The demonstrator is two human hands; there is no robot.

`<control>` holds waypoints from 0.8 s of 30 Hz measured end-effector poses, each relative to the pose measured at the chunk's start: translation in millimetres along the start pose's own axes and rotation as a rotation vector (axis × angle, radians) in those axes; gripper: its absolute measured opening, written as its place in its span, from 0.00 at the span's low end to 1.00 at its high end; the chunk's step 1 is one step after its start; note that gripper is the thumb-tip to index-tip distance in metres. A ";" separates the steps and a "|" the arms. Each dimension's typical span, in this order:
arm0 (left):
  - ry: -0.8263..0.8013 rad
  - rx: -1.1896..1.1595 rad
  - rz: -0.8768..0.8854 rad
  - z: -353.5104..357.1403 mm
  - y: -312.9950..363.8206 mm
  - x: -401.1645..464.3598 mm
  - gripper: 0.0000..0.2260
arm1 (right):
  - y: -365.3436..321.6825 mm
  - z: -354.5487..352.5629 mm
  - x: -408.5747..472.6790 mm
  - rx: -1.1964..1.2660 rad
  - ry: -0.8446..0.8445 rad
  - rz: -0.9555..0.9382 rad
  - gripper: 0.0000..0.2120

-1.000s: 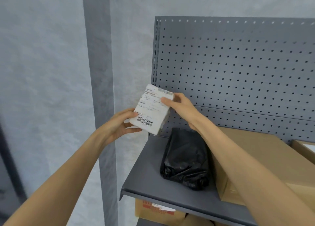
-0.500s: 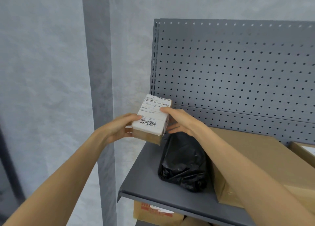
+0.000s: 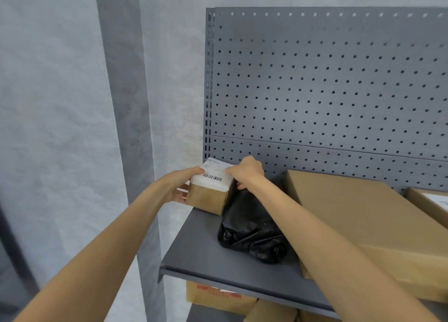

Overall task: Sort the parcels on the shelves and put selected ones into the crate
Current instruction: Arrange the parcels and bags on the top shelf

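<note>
A small brown cardboard parcel [image 3: 207,196] with a white barcode label on top sits at the back left corner of the grey shelf [image 3: 198,249]. My left hand [image 3: 180,185] grips its left side, thumb on the label edge. My right hand [image 3: 246,172] holds its right top edge with curled fingers. A black plastic-wrapped parcel [image 3: 249,232] lies right beside it, touching its right side. No crate is in view.
A large flat brown box [image 3: 358,215] fills the shelf to the right, with another box [image 3: 429,200] beyond it. A grey pegboard [image 3: 327,91] backs the shelf. More boxes [image 3: 213,297] sit on the shelf below. A grey wall and pillar stand to the left.
Both hands have lowered the small parcel from in front of the pegboard down onto the shelf's back left corner, turning its label face up.
</note>
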State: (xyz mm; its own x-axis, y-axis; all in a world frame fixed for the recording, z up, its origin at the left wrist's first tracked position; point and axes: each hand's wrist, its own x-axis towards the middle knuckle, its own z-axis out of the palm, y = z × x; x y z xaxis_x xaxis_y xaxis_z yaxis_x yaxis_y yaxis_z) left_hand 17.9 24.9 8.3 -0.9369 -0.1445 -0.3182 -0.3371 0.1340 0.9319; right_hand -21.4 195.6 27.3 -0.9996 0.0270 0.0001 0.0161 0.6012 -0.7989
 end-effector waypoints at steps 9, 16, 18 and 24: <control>-0.004 0.027 -0.001 13.1 -0.6 1.9 0.13 | 5.3 -14.5 8.3 0.165 -0.050 0.060 0.09; 0.338 0.469 0.361 3.0 14.1 -20.7 0.14 | 10.2 -66.0 -11.2 -0.216 -0.070 -0.131 0.17; 0.259 0.557 0.393 11.0 14.6 -41.5 0.12 | 16.5 -78.1 -16.0 -0.405 -0.147 -0.096 0.17; -0.216 0.643 0.127 53.5 -3.8 -76.2 0.19 | 28.9 -70.1 -41.2 -0.587 -0.305 -0.102 0.29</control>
State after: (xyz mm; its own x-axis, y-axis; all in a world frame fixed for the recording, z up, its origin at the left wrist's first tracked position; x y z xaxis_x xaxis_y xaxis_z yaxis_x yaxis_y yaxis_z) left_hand 85.6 87.8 19.6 -0.9475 0.1008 -0.3035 -0.1486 0.7016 0.6969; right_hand 21.8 267.8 46.3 -0.9567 -0.2283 -0.1804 -0.1562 0.9260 -0.3438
